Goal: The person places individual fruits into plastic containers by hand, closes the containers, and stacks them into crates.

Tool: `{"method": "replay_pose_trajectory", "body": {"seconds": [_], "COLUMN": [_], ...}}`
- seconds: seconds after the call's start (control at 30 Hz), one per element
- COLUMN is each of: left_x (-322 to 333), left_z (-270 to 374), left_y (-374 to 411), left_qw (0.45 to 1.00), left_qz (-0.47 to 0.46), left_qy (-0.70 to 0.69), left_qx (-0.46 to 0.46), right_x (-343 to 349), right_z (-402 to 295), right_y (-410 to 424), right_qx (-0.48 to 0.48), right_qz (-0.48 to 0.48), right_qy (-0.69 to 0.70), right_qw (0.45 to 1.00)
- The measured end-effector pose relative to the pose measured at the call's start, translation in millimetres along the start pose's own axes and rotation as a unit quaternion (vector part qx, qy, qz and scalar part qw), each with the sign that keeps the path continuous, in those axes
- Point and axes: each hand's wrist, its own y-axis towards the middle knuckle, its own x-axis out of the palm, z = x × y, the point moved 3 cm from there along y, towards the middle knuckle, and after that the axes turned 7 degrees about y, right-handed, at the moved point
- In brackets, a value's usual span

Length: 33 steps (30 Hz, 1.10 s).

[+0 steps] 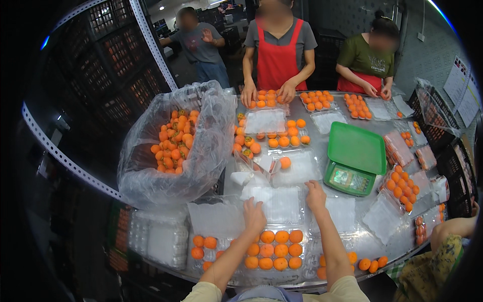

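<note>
My left hand (254,216) lies at the left edge of a white-padded lid (283,205) of a clear plastic clamshell box, its fingers spread; whether it grips the edge is unclear. Near the lid's upper right corner is my right hand (315,194), fingers bent, perhaps touching the rim. Rows of orange persimmons (281,250) fill the tray joined to that lid, close to me. Left of it, a partly filled tray holds a few persimmons (210,242), and another to the right is partly hidden by my right forearm. A single persimmon (285,162) rests on a box beyond my hands.
A plastic-lined crate of persimmons (175,141) stands left, above stacked empty clamshells (166,241). A green scale (354,158) sits right of centre. Across the metal table, a co-worker in a red apron (280,56) handles a filled tray; another works at right. Loose persimmons (364,264) lie near the edge.
</note>
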Motion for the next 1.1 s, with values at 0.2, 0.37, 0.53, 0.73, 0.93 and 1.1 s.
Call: {"method": "replay_pose_trajectory", "body": {"seconds": [0.2,0.37,0.53,0.73,0.93,1.1], "left_x": [-10,-12,-2,-1,4,-4], "left_z": [9,9,2,-2,-12,-2], "left_y": [-4,-3,-5,-4,-2,-6], "left_qw": [0.998,0.996,1.000,0.999,0.994,0.986], "left_qz": [0.026,0.064,0.009,-0.036,-0.092,-0.147], "left_qy": [0.049,0.057,0.025,0.003,0.015,0.037], "left_qx": [0.016,0.028,0.002,-0.027,-0.049,-0.072], "right_x": [-6,-25,-27,-5,19,18], "right_z": [0,-23,-52,-44,-36,-36], "right_y": [2,-11,-24,-34,-44,-51], "right_qx": [0.008,-0.014,-0.103,-0.059,0.042,0.037], "right_qz": [0.021,0.056,0.080,0.054,-0.013,-0.013], "right_qy": [0.018,0.092,0.108,0.069,0.111,0.097], "right_qw": [1.000,0.994,0.986,0.994,0.993,0.995]}}
